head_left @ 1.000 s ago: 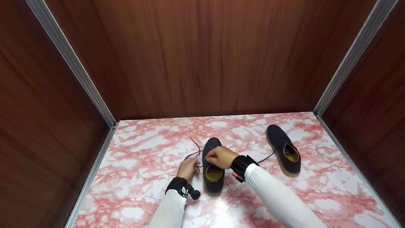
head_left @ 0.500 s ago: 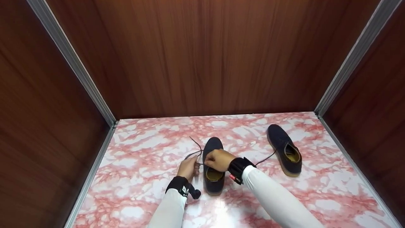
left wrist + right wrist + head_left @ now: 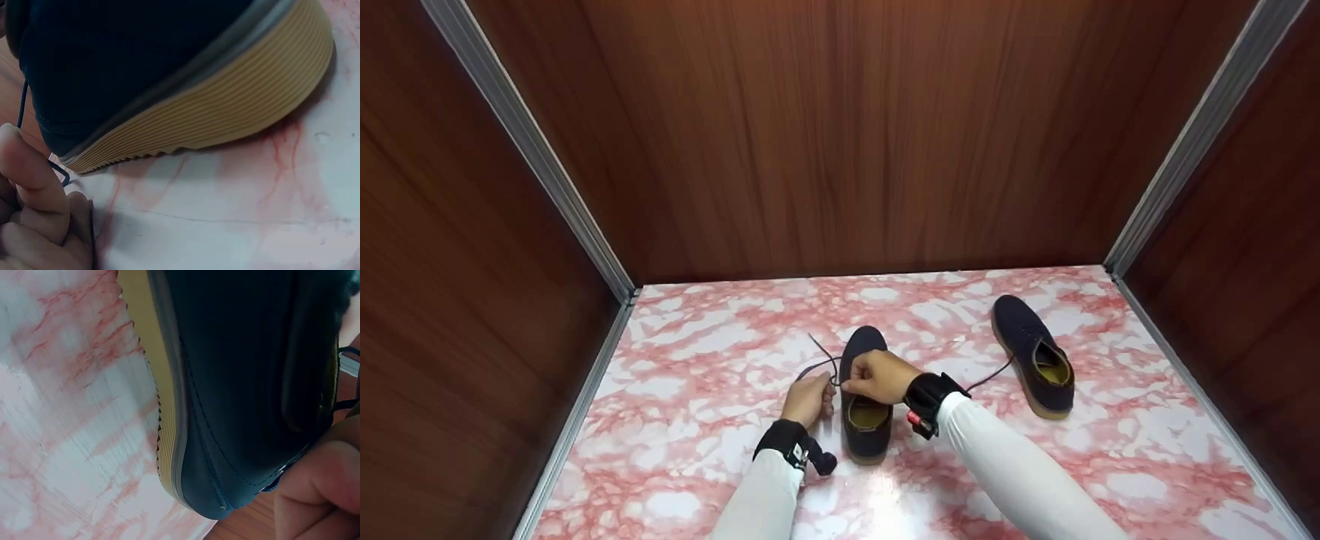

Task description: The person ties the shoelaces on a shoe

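A dark navy lace-up shoe (image 3: 867,444) with a tan ribbed sole (image 3: 225,107) stands on the patterned surface, toe pointing away from me. Close by its left side, my left hand (image 3: 808,399) pinches the dark shoelace (image 3: 822,348) with curled fingers. Over the lacing area, my right hand (image 3: 883,375) holds the lace between thumb and forefinger, and it hides most of the eyelets. A short stretch of lace runs between the two hands. In the right wrist view, curled fingers (image 3: 323,489) lie against the shoe's upper near the lacing.
A matching shoe (image 3: 1033,356) rests at an angle to the right, its lace (image 3: 992,375) trailing left onto the red-and-white marbled surface (image 3: 690,450). Brown wood-look panels (image 3: 840,150) with grey metal corner strips (image 3: 532,157) enclose the back and sides.
The loose lace end left of the shoe has been drawn slightly toward the hands. My right hand dipped a little, then rose again; the left hand and both shoes stay nearly in place.
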A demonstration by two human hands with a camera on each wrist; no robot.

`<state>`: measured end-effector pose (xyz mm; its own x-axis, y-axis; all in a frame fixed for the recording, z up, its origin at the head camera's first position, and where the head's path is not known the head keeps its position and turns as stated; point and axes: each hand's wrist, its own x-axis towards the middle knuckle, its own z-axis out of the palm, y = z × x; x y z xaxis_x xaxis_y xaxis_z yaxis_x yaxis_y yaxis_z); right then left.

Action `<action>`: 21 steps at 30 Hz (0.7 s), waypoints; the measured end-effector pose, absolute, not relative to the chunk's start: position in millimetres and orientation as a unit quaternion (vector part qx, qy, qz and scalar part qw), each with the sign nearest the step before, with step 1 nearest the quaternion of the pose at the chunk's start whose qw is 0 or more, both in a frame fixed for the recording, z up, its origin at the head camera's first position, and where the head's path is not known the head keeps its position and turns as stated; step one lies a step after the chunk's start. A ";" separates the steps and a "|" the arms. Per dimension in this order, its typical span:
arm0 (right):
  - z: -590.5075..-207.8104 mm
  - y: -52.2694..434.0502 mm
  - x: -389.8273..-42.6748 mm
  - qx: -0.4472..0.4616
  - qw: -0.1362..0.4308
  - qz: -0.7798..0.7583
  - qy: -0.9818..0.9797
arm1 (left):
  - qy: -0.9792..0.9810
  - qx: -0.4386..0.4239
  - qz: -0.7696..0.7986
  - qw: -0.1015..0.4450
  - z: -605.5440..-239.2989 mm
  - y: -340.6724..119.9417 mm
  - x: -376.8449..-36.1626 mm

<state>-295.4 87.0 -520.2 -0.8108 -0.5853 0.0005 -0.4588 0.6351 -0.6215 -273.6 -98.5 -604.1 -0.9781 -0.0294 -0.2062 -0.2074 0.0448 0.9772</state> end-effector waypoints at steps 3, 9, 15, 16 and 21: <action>-518.4 87.9 -295.9 -0.279 0.101 -0.324 0.898 | 0.723 -0.080 0.684 0.058 -603.5 -96.6 -273.0; -517.7 89.3 -298.5 -0.263 0.098 -0.331 0.901 | 0.730 -0.087 0.677 0.046 -598.9 -90.5 -271.2; -516.2 94.1 -301.7 -0.246 0.092 -0.340 0.903 | 0.759 -0.082 0.645 0.031 -591.0 -94.8 -266.8; -516.0 95.0 -301.9 -0.246 0.090 -0.340 0.903 | 0.763 -0.081 0.641 0.029 -589.8 -97.0 -266.0; -516.3 99.4 -302.4 -0.242 0.091 -0.343 0.903 | 0.765 -0.078 0.639 0.024 -584.1 -112.9 -264.1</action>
<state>-302.4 99.4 -516.3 -0.8662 -0.4997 0.0025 -0.3751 0.6469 -0.6640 -264.1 -112.9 -584.1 -0.9868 -0.0882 -0.1361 -0.1496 0.1710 0.9738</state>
